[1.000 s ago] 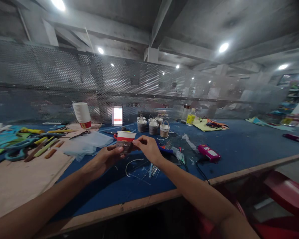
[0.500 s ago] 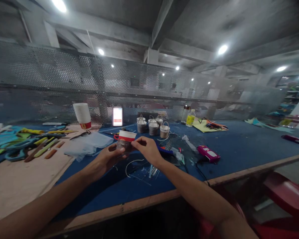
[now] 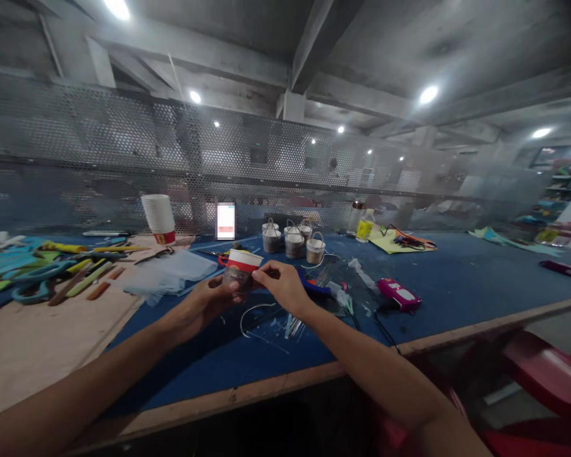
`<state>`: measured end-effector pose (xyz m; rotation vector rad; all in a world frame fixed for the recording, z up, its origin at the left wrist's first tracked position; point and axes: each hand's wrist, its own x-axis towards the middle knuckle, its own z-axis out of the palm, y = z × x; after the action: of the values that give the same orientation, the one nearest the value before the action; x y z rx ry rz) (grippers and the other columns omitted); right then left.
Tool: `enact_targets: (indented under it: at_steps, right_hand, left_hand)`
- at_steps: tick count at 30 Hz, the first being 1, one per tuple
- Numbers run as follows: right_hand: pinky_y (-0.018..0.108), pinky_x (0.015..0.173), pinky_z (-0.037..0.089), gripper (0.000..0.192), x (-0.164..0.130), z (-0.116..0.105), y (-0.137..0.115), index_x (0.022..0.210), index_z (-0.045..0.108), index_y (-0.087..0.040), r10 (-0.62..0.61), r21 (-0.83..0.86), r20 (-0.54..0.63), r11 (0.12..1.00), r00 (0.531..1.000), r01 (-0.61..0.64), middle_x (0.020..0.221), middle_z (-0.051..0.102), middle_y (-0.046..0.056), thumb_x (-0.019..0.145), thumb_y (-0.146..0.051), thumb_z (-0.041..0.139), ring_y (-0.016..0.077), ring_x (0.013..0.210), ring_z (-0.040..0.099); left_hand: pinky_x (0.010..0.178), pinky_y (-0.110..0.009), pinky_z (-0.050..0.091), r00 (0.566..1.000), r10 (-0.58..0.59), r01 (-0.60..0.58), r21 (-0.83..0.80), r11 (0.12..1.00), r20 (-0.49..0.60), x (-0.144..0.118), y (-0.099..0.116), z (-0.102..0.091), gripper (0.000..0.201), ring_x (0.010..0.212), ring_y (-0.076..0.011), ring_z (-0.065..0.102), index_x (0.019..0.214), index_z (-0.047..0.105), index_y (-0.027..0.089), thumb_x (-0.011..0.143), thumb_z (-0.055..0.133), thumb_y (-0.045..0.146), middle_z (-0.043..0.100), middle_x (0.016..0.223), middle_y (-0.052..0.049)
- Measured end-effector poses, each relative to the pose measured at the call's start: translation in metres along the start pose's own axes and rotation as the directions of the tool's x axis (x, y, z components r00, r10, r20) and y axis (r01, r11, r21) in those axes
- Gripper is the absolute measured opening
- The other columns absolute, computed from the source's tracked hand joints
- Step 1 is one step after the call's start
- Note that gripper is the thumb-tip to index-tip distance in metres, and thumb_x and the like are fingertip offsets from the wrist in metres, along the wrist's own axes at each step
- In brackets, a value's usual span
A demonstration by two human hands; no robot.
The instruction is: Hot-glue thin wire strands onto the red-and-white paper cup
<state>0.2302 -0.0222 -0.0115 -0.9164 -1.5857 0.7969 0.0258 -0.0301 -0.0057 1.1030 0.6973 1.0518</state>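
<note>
I hold a small paper cup (image 3: pixel 240 263) with a white rim, a red band and a dark wrapped lower part above the blue table (image 3: pixel 457 285). My left hand (image 3: pixel 209 298) cups it from the left and below. My right hand (image 3: pixel 280 282) pinches the cup's right side near the rim with thumb and forefinger. A thin white wire loop (image 3: pixel 252 314) and several clear sticks (image 3: pixel 290 327) lie on the table just under my hands.
Several small finished cup baskets (image 3: pixel 295 241) stand behind. A stack of paper cups (image 3: pixel 158 219) stands at back left, with scissors and coloured tools (image 3: pixel 52 273) on the left. A pink glue gun (image 3: pixel 398 293) lies right. A perforated metal screen (image 3: pixel 124 146) walls the far edge.
My hands and the cup have stayed nearly still; the fingers of my right hand shifted slightly on the cup's side.
</note>
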Motion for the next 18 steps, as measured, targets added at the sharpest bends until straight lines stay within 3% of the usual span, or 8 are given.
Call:
enact_targets:
  at_steps: [6, 18]
  right_hand:
    - [0.03, 0.073, 0.056, 0.025, 0.0009, -0.0025, -0.0034, 0.079, 0.069, -0.02, 0.014, 0.006, 0.004, 1.0, 1.0, -0.014, 0.076, 0.072, 0.001, 0.085, -0.045, 0.074, 0.0186, 0.072, 0.07]
    - [0.026, 0.067, 0.049, 0.023, 0.0027, -0.008, -0.0029, 0.083, 0.066, -0.02, 0.052, -0.093, -0.017, 0.994, 0.998, -0.053, 0.076, 0.072, -0.001, 0.093, -0.039, 0.068, 0.0132, 0.06, 0.067]
  left_hand:
    - [0.088, -0.03, 0.063, 0.999, -0.038, 0.038, -0.005, 0.999, -0.003, -0.0008, -0.0001, -0.0007, 0.033, 0.098, -0.026, 0.079, 0.104, 0.082, 0.014, 0.074, 0.089, 0.025, 0.083, 0.11, -0.015]
    - [0.102, -0.035, 0.059, 0.999, -0.027, 0.029, -0.031, 0.999, 0.046, -0.0053, 0.0064, -0.0013, 0.028, 0.112, -0.0287, 0.075, 0.112, 0.081, 0.016, 0.085, 0.08, 0.026, 0.081, 0.117, -0.014]
